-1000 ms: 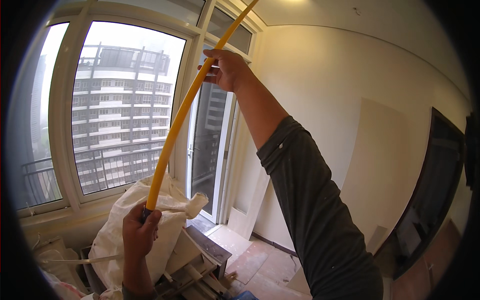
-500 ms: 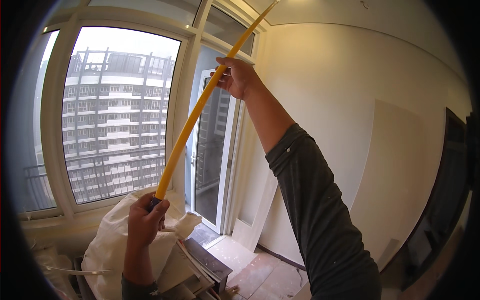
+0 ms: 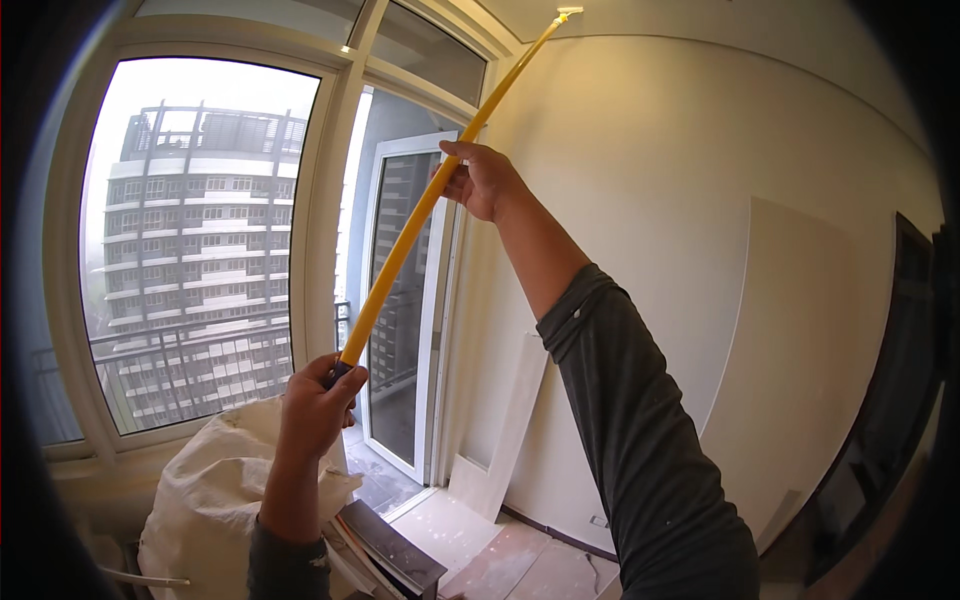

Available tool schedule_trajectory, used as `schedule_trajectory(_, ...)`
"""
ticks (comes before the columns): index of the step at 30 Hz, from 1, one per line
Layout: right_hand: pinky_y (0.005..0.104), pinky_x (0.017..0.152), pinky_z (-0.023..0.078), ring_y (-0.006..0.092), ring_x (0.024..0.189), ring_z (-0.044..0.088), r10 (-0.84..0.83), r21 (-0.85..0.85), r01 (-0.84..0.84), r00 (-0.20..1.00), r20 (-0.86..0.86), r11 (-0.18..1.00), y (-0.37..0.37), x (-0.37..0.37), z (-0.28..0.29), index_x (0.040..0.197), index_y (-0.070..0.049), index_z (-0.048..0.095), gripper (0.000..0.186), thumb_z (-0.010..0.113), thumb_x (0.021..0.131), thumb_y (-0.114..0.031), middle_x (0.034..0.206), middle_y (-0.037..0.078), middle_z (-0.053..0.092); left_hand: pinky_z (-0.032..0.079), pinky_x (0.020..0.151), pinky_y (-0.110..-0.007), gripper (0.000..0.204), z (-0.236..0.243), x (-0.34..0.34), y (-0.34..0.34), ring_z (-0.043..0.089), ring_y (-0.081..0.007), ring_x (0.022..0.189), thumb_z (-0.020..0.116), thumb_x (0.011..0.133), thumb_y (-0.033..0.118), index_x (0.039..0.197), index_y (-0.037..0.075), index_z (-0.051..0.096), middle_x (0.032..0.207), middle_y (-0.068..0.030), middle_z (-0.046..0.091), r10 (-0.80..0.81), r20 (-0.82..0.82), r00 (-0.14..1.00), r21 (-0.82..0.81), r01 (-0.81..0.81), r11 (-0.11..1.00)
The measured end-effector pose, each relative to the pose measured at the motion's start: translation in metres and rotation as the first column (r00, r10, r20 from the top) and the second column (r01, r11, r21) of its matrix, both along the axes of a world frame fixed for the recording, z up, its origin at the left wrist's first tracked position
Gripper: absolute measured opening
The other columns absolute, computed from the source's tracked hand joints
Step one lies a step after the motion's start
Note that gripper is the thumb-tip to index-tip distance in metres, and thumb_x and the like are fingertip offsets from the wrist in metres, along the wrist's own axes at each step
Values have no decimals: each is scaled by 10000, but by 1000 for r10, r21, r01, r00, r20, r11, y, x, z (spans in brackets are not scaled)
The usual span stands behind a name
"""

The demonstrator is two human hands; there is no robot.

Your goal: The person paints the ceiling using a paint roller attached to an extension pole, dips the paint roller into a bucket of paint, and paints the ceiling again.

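A long yellow pole (image 3: 399, 259) slants up to a small white head (image 3: 569, 10) at the ceiling near the top centre, where it looks to be touching the surface. My left hand (image 3: 318, 405) is closed round the dark grip at the pole's lower end. Higher up, my right hand (image 3: 478, 178) holds the pole with curled fingers, its arm stretched out in a dark rolled sleeve. A white sack (image 3: 205, 490) lies below and left of my left hand.
A large window (image 3: 195, 240) fills the left, beside a glass door (image 3: 395, 320) standing ajar. Pale boards (image 3: 510, 440) lean on the wall over a tiled floor (image 3: 515, 560). Stacked dark panels (image 3: 390, 550) lie by the sack. A dark doorway (image 3: 875, 370) is at the right.
The pole has shifted right and its white head has come into view at the ceiling. My left hand has risen and moved right; my right hand has moved right and slightly down.
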State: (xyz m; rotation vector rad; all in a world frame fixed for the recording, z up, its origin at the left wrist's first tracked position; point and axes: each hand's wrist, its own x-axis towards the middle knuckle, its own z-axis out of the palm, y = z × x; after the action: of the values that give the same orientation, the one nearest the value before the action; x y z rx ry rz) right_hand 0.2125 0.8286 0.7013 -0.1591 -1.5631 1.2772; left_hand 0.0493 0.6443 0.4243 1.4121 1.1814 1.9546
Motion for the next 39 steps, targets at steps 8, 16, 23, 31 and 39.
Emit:
schedule_trajectory(8,425,851,588,238,892,628,-52,-45,53,999,15,998,65,31,-6,1111,-19,591,312,756,894,-171,973,85,576,449,466,-223,321,20,29,86,495,-50,507,744,933,263,1049,-26,669,657,18,545,-60,-34,998,-5,60,998)
schedule_trajectory(16,446,833,562,283,915,598,-157,-102,154,987,-17,983,88,49,-5,1159,-20,579,399,780,867,-203,1040,98,545,434,435,-221,250,42,57,132,451,-37,471,715,964,243,980,8,634,633,36,506,-83,-35,996,-20,82,996)
schedule_trajectory(23,481,872,588,278,958,586,-112,-64,115,992,52,991,73,34,-22,1159,-28,575,411,790,858,-209,1059,101,527,444,473,-219,305,9,36,121,478,-49,505,735,945,249,1073,-18,664,660,22,528,-117,12,993,-2,117,993)
schedule_trajectory(31,494,949,576,297,1056,584,-23,10,22,983,180,1000,-21,-14,-52,1177,-46,573,471,831,827,-227,1123,119,513,412,450,-225,271,-35,-18,30,458,-46,479,713,959,196,1103,-25,653,648,27,526,-137,110,984,68,130,989)
schedule_trajectory(39,494,983,537,296,1174,533,51,72,-80,939,339,994,-153,-73,-78,1209,-35,546,526,824,836,-281,1186,120,524,428,453,-227,258,-79,-81,-99,436,-52,459,658,982,175,1148,-22,642,649,16,523,-53,135,989,91,41,995)
